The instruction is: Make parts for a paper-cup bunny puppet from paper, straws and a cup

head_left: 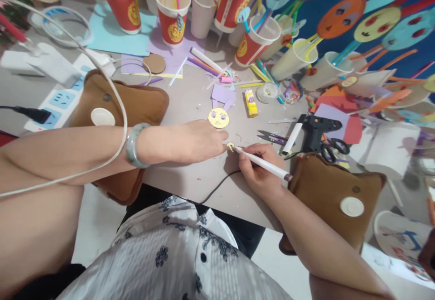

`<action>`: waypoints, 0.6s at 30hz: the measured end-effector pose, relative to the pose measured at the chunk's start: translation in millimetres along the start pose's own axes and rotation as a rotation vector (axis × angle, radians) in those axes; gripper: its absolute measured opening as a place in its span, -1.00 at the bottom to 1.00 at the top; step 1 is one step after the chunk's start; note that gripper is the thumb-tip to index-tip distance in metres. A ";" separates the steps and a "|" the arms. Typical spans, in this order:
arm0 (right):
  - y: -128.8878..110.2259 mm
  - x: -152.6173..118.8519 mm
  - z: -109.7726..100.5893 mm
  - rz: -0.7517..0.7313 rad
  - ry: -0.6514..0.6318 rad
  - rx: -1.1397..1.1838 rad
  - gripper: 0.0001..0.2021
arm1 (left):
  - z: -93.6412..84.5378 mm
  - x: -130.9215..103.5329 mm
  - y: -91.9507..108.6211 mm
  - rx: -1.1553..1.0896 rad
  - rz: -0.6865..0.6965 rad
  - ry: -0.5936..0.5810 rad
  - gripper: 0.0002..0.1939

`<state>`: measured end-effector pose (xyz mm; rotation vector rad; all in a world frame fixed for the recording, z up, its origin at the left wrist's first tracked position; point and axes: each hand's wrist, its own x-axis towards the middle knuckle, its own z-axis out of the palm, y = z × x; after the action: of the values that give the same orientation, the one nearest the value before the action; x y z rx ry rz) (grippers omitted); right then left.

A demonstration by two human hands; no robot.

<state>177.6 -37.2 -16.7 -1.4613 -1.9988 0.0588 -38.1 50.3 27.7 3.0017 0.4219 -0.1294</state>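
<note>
My right hand [260, 166] is closed round a white marker [267, 167] with a brown end. Its tip meets a small yellow paper circle [230, 146] that carries a dark mark. From the other side, the fingertips of my left hand [192, 140] hold the circle's left edge at the table; the rest of those fingers is partly hidden. Just beyond my left hand lies a yellow paper face [218, 118] with purple eyes, and purple paper pieces [223, 95] adjoin its top. A yellow glue stick [251, 104] lies to its right.
Scissors [273, 137], a black glue gun [319, 132] and a white pen cap [292, 136] lie right of my hands. Brown cushions [335, 191] flank my arms. Red cups [172, 19] with straws line the back. A white cable [112, 87] crosses my left forearm near a power strip [57, 105].
</note>
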 end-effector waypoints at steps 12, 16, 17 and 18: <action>1.0 1.0 -2.1 -0.040 -0.031 0.051 -0.87 | -1.8 -0.2 3.1 -0.014 -0.010 -0.030 -0.78; 1.0 1.3 -0.2 -0.083 -0.025 0.034 -0.88 | -2.2 -1.4 3.9 -0.037 -0.014 -0.032 -0.76; 1.0 1.0 0.1 -0.078 -0.035 0.022 -0.87 | -2.4 -1.8 4.2 -0.041 -0.015 -0.031 -0.75; 1.0 0.7 0.3 -0.069 -0.045 0.010 -0.85 | -2.6 -2.1 4.4 -0.042 -0.015 -0.031 -0.75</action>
<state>178.2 -36.1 -17.0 -1.3948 -2.0801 0.0726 -38.6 45.9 30.9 2.9520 0.4390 -0.1668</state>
